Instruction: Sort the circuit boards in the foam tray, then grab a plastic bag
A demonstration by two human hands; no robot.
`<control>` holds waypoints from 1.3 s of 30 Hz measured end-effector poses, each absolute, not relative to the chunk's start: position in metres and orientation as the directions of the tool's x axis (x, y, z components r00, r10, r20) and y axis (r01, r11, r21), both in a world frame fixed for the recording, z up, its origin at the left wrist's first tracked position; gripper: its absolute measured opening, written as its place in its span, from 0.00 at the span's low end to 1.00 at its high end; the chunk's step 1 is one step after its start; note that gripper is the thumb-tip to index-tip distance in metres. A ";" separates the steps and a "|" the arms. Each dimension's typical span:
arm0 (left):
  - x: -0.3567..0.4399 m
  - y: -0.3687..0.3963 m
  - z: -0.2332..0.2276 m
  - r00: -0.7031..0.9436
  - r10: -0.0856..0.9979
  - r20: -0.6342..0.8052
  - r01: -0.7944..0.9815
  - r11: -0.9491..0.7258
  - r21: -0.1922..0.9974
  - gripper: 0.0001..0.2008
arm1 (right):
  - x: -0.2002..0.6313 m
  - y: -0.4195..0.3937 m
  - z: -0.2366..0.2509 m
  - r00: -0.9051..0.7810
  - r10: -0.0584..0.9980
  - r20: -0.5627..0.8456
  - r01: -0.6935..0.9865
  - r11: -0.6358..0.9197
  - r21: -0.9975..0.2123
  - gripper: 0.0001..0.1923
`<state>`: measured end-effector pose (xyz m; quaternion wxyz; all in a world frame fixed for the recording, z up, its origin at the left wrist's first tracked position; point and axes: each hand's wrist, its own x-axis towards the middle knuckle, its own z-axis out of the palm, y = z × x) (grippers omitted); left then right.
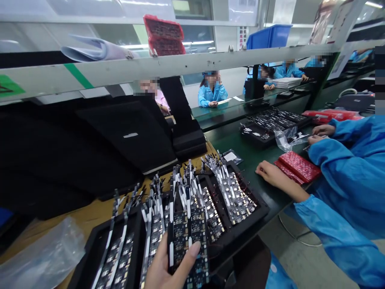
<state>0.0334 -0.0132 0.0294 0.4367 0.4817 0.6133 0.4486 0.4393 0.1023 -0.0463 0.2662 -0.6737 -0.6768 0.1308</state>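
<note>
Left hand (168,267) pinches circuit boards (188,237) upright above the tray (240,233), ribbons clear; right hand out of view.

I hold a stack of boards (188,237) upright in my left hand (168,267), thumb across the front one. They are black circuit boards with small pale components, and white-and-black ribbon strips rise from their tops. They sit just over the near edge of the black tray (258,208), in front of its rows of like boards (237,196), which lean back with strips fanned upward.
</note>
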 end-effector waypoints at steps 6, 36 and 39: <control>0.023 -0.006 0.008 -0.222 0.973 -0.070 0.190 0.114 0.975 0.26 | 0.439 0.112 -0.048 0.073 0.986 0.152 0.759 0.044 -0.650 0.07; 0.029 -0.017 0.023 0.019 0.999 0.029 0.004 -0.029 1.000 0.24 | 0.272 0.004 0.036 -0.378 0.871 0.314 0.289 0.434 -0.854 0.04; 0.028 -0.017 0.024 0.046 0.999 0.015 -0.020 -0.014 1.000 0.24 | 0.264 0.004 0.031 -0.366 0.885 0.289 0.320 0.411 -0.854 0.06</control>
